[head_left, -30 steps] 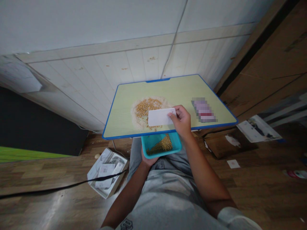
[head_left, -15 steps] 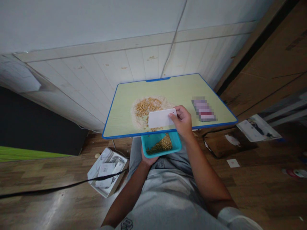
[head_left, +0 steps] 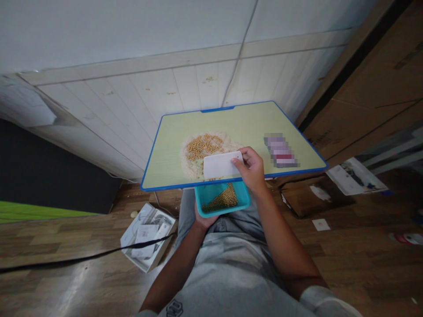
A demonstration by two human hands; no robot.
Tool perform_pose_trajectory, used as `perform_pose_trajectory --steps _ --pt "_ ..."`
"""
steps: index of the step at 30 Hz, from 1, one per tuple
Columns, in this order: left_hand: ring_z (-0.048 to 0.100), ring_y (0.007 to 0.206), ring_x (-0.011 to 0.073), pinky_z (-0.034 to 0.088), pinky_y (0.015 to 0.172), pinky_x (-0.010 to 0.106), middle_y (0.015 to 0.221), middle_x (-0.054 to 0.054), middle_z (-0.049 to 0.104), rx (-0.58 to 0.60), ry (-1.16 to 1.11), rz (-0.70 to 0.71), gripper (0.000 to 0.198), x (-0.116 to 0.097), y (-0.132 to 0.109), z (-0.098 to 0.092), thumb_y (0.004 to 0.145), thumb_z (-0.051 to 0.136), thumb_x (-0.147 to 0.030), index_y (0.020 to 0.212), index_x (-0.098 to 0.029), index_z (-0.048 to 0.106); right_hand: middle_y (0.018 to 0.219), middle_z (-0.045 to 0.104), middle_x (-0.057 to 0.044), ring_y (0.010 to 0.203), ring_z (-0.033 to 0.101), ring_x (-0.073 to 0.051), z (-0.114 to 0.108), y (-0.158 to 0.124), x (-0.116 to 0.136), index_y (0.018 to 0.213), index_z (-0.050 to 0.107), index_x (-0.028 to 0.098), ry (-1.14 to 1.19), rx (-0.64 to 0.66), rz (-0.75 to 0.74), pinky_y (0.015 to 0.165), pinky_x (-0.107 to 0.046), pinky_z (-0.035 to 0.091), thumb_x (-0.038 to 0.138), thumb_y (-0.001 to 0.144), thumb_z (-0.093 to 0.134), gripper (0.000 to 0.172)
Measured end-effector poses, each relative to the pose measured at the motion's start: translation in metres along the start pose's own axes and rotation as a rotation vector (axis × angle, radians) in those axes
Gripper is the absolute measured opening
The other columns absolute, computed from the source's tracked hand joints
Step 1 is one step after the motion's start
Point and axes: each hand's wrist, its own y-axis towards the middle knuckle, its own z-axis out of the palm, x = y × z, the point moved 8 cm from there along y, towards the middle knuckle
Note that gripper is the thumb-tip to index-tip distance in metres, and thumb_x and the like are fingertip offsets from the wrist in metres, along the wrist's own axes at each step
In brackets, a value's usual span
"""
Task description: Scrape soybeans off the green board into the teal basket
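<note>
Between the thumb and fingers of my right hand (head_left: 251,169) is a flat white plastic scraper (head_left: 220,165), tilted over the near side of a pile of soybeans (head_left: 201,146). Pale grains like rice (head_left: 188,166) ring the beans on the light green tabletop (head_left: 165,154). Below the table's front edge, my left hand (head_left: 205,220) supports a turquoise plastic tray (head_left: 244,204) from underneath; most of its fingers are hidden. Beans (head_left: 224,198) lie in the tray, mainly on its right side.
A pixelated flat item (head_left: 280,150) lies on the table's right part. On the floor, a white box (head_left: 148,259) with cables and papers stands at left, a brown bag (head_left: 307,198) at right. A black strap (head_left: 99,253) crosses the lower left. The wall (head_left: 148,92) adjoins the table's back.
My right hand has brought the scraper slightly nearer the table's front edge, covering more of the beans there. The left hand and tray have hardly moved.
</note>
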Motion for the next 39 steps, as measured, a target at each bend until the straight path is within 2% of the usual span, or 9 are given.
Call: perform_pose_trajectory --steps 3,9,14,20,25,33,39 --pt "0.037 0.186 0.034 0.021 0.155 0.064 0.18 0.002 0.067 0.029 0.012 -0.007 0.067 0.0 0.002 -0.003 0.119 0.037 -0.061 0.14 -0.028 0.092 0.079 0.07 0.004 0.069 0.063 -0.017 0.001 -0.001 -0.001 0.095 0.062 0.028 0.007 0.018 -0.001 0.063 -0.028 0.046 0.06 0.088 0.09 0.043" --pt "0.033 0.188 0.0352 0.014 0.155 0.073 0.179 0.003 0.068 0.051 0.021 -0.002 0.067 -0.001 0.003 -0.001 0.118 0.036 -0.059 0.141 -0.031 0.092 0.079 0.07 0.003 0.07 0.062 -0.017 0.001 -0.002 -0.003 0.095 0.063 0.028 0.016 0.022 0.013 0.065 -0.028 0.046 0.057 0.089 0.091 0.041" --pt "0.033 0.187 0.0337 0.016 0.156 0.07 0.177 0.001 0.07 0.052 0.029 0.0 0.068 0.0 0.002 0.001 0.12 0.034 -0.06 0.137 -0.031 0.094 0.077 0.069 0.004 0.069 0.06 -0.017 0.0 -0.003 -0.003 0.093 0.062 0.028 0.022 0.027 0.037 0.064 -0.028 0.045 0.061 0.086 0.093 0.046" --pt "0.032 0.188 0.0329 0.009 0.156 0.07 0.174 0.0 0.073 0.011 0.053 0.02 0.072 -0.001 0.003 0.004 0.121 0.03 -0.061 0.138 -0.031 0.093 0.076 0.07 0.004 0.067 0.06 -0.017 -0.001 -0.004 0.0 0.093 0.062 0.028 0.021 0.031 0.036 0.063 -0.028 0.044 0.057 0.086 0.092 0.042" --pt "0.038 0.185 0.0304 0.009 0.157 0.062 0.172 -0.002 0.074 0.065 0.076 -0.003 0.073 0.0 0.001 0.008 0.121 0.029 -0.064 0.139 -0.033 0.093 0.076 0.07 0.003 0.066 0.061 -0.017 -0.001 -0.005 -0.001 0.094 0.062 0.028 0.016 0.031 0.023 0.062 -0.028 0.044 0.057 0.088 0.091 0.042" --pt "0.044 0.183 0.0311 0.013 0.156 0.063 0.161 0.004 0.083 0.035 0.063 -0.021 0.071 0.001 0.003 -0.005 0.119 0.033 -0.063 0.136 -0.031 0.093 0.076 0.07 0.003 0.067 0.06 -0.017 -0.002 -0.005 -0.003 0.093 0.062 0.028 0.004 0.011 0.032 0.063 -0.028 0.044 0.055 0.087 0.09 0.04" --pt "0.049 0.179 0.0336 0.013 0.156 0.066 0.148 0.004 0.09 0.029 0.071 -0.031 0.076 0.001 0.004 -0.014 0.12 0.027 -0.063 0.134 -0.03 0.095 0.077 0.071 0.003 0.069 0.063 -0.018 -0.005 -0.003 -0.008 0.093 0.061 0.028 -0.023 -0.087 0.033 0.062 -0.028 0.044 0.054 0.086 0.089 0.039"
